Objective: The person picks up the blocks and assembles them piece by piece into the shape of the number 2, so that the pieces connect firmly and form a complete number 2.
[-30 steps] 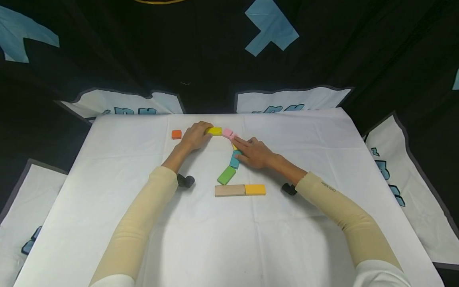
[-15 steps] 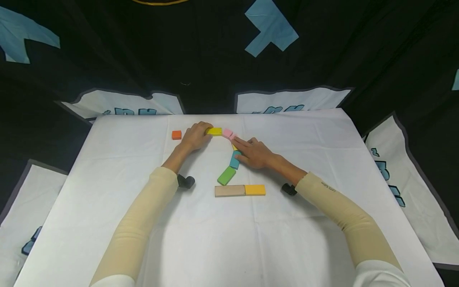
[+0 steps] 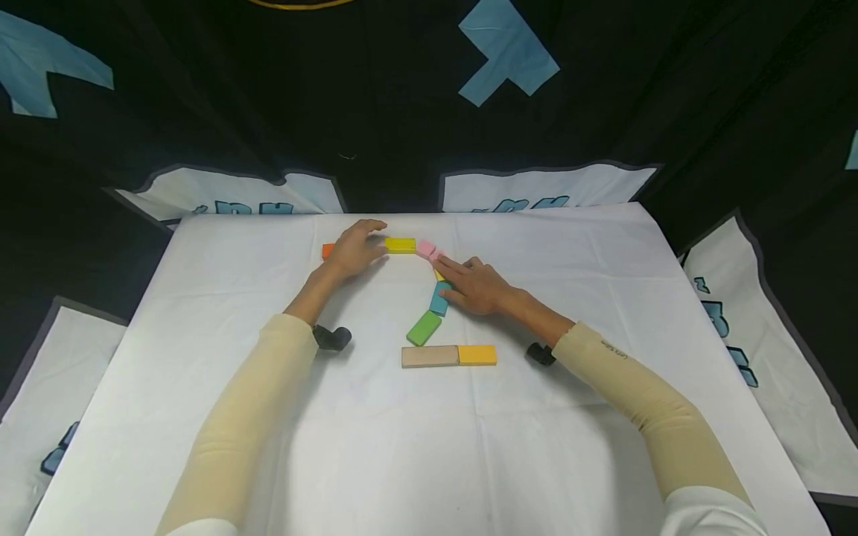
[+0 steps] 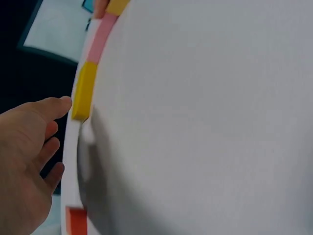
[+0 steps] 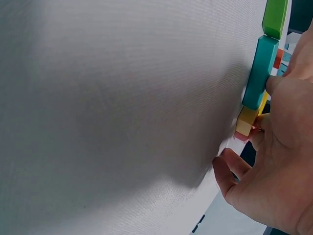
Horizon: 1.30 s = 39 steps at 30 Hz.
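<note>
Colored blocks form a curve on the white table: a yellow block (image 3: 401, 246), two pink blocks (image 3: 425, 249), a small orange-yellow block (image 5: 247, 120), a blue block (image 3: 439, 298) and a green block (image 3: 424, 327). My left hand (image 3: 354, 249) hovers just left of the yellow block, fingers loosely extended and holding nothing. It partly covers an orange-red block (image 3: 326, 251). My right hand (image 3: 477, 286) rests at the curve's right side, with fingertips by the pink and orange-yellow blocks and the thumb against the blue one.
In front of the curve lie a beige block (image 3: 430, 356) and an orange-yellow block (image 3: 477, 354), end to end. The white-covered table (image 3: 402, 447) ends at a far edge just beyond the curve. A black curtain (image 3: 389, 112) hangs behind.
My left hand has let go of the yellow block and shifted left, covering part of the orange-red block. The right hand and the blocks stay where they were.
</note>
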Motion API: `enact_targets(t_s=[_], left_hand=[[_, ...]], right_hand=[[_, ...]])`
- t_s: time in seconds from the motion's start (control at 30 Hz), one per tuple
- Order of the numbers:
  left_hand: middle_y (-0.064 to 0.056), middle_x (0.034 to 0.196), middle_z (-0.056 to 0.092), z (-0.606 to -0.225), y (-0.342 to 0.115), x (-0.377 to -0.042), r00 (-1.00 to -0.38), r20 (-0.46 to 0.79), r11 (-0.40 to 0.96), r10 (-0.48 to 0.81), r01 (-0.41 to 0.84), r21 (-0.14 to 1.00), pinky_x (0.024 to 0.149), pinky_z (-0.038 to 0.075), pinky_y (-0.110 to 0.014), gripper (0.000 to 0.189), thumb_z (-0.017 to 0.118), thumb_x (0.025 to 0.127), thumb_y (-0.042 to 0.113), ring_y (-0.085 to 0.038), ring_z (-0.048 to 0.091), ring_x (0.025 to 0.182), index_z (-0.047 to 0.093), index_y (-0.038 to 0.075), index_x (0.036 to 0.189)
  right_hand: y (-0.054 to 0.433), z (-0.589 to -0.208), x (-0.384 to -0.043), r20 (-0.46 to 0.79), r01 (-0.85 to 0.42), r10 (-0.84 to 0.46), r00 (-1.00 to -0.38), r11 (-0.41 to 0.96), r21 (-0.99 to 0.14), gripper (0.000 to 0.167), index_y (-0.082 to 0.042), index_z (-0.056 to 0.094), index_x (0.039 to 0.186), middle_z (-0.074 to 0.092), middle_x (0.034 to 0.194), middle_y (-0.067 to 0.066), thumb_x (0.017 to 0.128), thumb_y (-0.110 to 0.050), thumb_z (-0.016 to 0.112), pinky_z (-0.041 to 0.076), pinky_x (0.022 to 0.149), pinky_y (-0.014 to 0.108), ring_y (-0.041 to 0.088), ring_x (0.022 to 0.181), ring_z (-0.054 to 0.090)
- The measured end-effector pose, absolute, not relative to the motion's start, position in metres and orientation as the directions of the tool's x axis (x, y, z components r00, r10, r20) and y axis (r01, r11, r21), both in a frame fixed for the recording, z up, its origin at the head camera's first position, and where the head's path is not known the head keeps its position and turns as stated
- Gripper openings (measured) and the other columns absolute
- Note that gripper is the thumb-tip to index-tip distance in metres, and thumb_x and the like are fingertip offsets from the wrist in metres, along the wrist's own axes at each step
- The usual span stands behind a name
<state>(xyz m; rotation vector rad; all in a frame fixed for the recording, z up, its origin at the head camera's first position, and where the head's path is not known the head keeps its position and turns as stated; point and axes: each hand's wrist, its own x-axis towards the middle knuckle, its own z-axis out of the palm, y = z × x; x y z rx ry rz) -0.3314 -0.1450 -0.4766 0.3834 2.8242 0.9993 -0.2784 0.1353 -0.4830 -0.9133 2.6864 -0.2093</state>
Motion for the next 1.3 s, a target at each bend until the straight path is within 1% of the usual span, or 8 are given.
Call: enact_targets(t_s=[0.1, 0.23, 0.33, 0.43, 0.63, 0.8, 1.03, 1.3], left_hand=[[-0.016, 0.151, 0.043, -0.472, -0.16, -0.329, -0.97, -0.018, 0.734, 0.242, 0.171, 0.657, 0.115, 0.026, -0.044, 0.051, 0.064, 0.097, 0.013, -0.032, 0.035, 0.141, 0.048, 0.002, 0.144], [-0.014, 0.151, 0.044, -0.472, -0.18, -0.328, -0.983, -0.037, 0.736, 0.179, 0.109, 0.668, 0.115, 0.026, -0.046, 0.052, 0.065, 0.097, 0.016, -0.031, 0.034, 0.142, 0.048, 0.006, 0.145], [-0.015, 0.15, 0.044, -0.475, -0.196, -0.328, -0.987, -0.049, 0.731, 0.151, 0.078, 0.678, 0.113, 0.029, -0.047, 0.052, 0.067, 0.096, 0.017, -0.032, 0.037, 0.14, 0.049, 0.006, 0.144], [-0.016, 0.149, 0.045, -0.476, -0.209, -0.327, -0.989, -0.05, 0.725, 0.141, 0.069, 0.685, 0.112, 0.03, -0.049, 0.053, 0.068, 0.095, 0.018, -0.034, 0.038, 0.139, 0.049, 0.005, 0.143], [-0.018, 0.147, 0.046, -0.479, -0.228, -0.322, -0.989, -0.077, 0.733, 0.128, 0.042, 0.679, 0.113, 0.027, -0.052, 0.053, 0.069, 0.094, 0.02, -0.036, 0.034, 0.14, 0.05, 0.004, 0.141], [-0.019, 0.147, 0.046, -0.484, -0.237, -0.319, -0.986, -0.108, 0.739, 0.124, 0.02, 0.673, 0.113, 0.027, -0.052, 0.052, 0.069, 0.095, 0.019, -0.036, 0.035, 0.139, 0.049, 0.003, 0.141], [-0.02, 0.149, 0.043, -0.49, -0.241, -0.32, -0.983, -0.139, 0.746, 0.119, -0.004, 0.666, 0.114, 0.025, -0.051, 0.055, 0.069, 0.095, 0.014, -0.036, 0.033, 0.14, 0.047, 0.002, 0.143], [-0.021, 0.145, 0.047, -0.49, -0.241, -0.319, -0.983, -0.131, 0.754, 0.126, 0.009, 0.657, 0.114, 0.023, -0.052, 0.048, 0.067, 0.096, 0.014, -0.037, 0.033, 0.14, 0.051, 0.002, 0.14]], right_hand=[[0.135, -0.482, -0.278, -0.232, -0.57, -0.615, -0.754, 0.788, -0.233, 0.068, -0.019, 0.012, 0.162, 0.012, 0.166, 0.0, 0.106, -0.045, 0.041, 0.042, 0.095, 0.047, 0.035, 0.127, 0.042], [0.135, -0.482, -0.278, -0.234, -0.566, -0.611, -0.756, 0.79, -0.236, 0.068, -0.019, 0.012, 0.162, 0.012, 0.166, 0.0, 0.106, -0.046, 0.041, 0.042, 0.096, 0.047, 0.035, 0.127, 0.041], [0.135, -0.482, -0.278, -0.235, -0.562, -0.609, -0.757, 0.792, -0.24, 0.068, -0.02, 0.012, 0.162, 0.012, 0.166, 0.0, 0.106, -0.046, 0.041, 0.041, 0.096, 0.046, 0.035, 0.127, 0.041], [0.135, -0.483, -0.278, -0.235, -0.558, -0.607, -0.759, 0.793, -0.245, 0.068, -0.02, 0.012, 0.162, 0.012, 0.166, 0.0, 0.106, -0.046, 0.041, 0.041, 0.096, 0.046, 0.035, 0.127, 0.041], [0.135, -0.482, -0.277, -0.231, -0.56, -0.608, -0.76, 0.792, -0.243, 0.068, -0.019, 0.012, 0.162, 0.013, 0.166, 0.0, 0.106, -0.046, 0.041, 0.041, 0.097, 0.047, 0.035, 0.127, 0.041], [0.135, -0.482, -0.277, -0.229, -0.564, -0.611, -0.758, 0.79, -0.24, 0.068, -0.019, 0.012, 0.162, 0.013, 0.166, 0.0, 0.106, -0.046, 0.042, 0.041, 0.096, 0.047, 0.034, 0.127, 0.041], [0.135, -0.481, -0.277, -0.226, -0.567, -0.615, -0.756, 0.787, -0.243, 0.068, -0.019, 0.012, 0.162, 0.013, 0.166, 0.0, 0.106, -0.046, 0.042, 0.041, 0.096, 0.047, 0.035, 0.126, 0.041], [0.135, -0.482, -0.278, -0.236, -0.56, -0.606, -0.76, 0.794, -0.237, 0.068, -0.02, 0.012, 0.162, 0.012, 0.166, 0.0, 0.106, -0.046, 0.041, 0.041, 0.097, 0.047, 0.035, 0.127, 0.04]])
